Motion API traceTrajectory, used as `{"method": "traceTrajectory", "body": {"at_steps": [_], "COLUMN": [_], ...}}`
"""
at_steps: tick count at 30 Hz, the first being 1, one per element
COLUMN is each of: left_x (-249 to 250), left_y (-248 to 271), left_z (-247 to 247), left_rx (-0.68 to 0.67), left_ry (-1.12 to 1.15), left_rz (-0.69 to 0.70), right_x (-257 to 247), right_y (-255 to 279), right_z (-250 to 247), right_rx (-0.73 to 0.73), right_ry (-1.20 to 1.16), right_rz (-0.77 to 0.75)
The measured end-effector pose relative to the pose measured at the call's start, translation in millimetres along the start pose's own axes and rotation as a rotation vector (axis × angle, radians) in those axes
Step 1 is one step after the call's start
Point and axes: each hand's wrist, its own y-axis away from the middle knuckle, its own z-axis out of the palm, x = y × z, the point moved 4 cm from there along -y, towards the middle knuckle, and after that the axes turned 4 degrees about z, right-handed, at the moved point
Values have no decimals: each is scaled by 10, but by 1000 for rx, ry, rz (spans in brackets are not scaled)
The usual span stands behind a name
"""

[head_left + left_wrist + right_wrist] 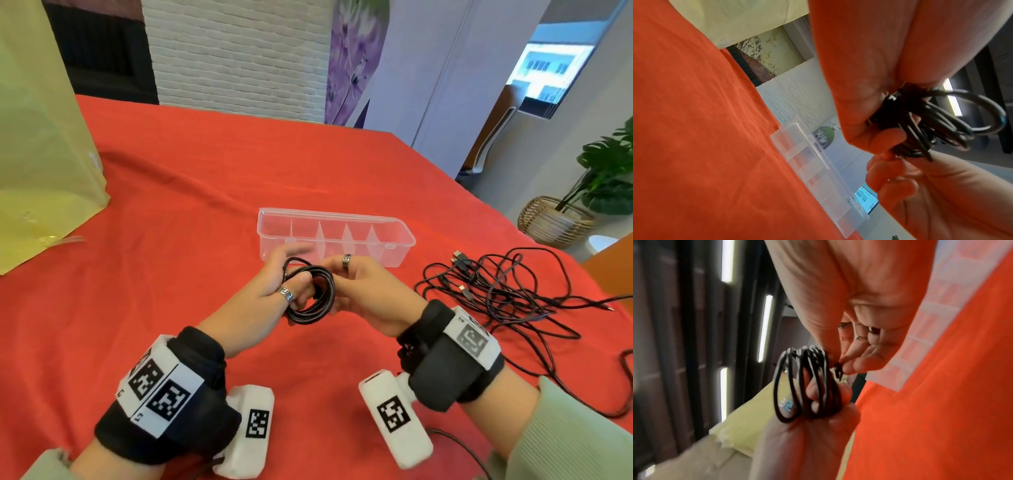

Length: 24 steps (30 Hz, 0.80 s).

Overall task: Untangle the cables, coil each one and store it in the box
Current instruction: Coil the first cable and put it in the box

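A black cable wound into a small coil is held above the red cloth between both hands. My left hand grips the coil, with fingers through its loops and the thumb over them. My right hand pinches the coil's right side; in the right wrist view its fingertips nip a cable end beside the coil. The left wrist view shows the coil bunched under my left fingers. The clear divided box stands just beyond the hands, with no cable in it that I can see.
A tangle of black cables with loose plugs spreads over the red tablecloth to the right, one strand trailing toward the near right edge. A yellow plastic bag stands at the far left. A potted plant sits beyond the table.
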Motion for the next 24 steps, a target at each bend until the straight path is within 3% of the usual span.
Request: {"method": "traceTrajectory", "body": {"at_steps": [6,11,18,22,24], "left_x": [-34,-28,-114,-114,-123], "left_y": [12,9,-29,-33,-27], "left_z": [-4,12,-70,-50,-28], "left_rx": [-27,-27,23,20,4], "left_ry": [5,-167,-201,-133,-90], "left_rz": [-52,-9,-19,-21,-36], "right_x": [152,160,135,156,156], "right_y": [-19,-12,-37,-36,-34], "right_z": [19,88,-20,-64,-101], "right_rx": [-69,-123,-62,-138,-102], "right_ry": [-354,-424,-273,-299,-237], "right_rz": [230,216,159,165,123]}}
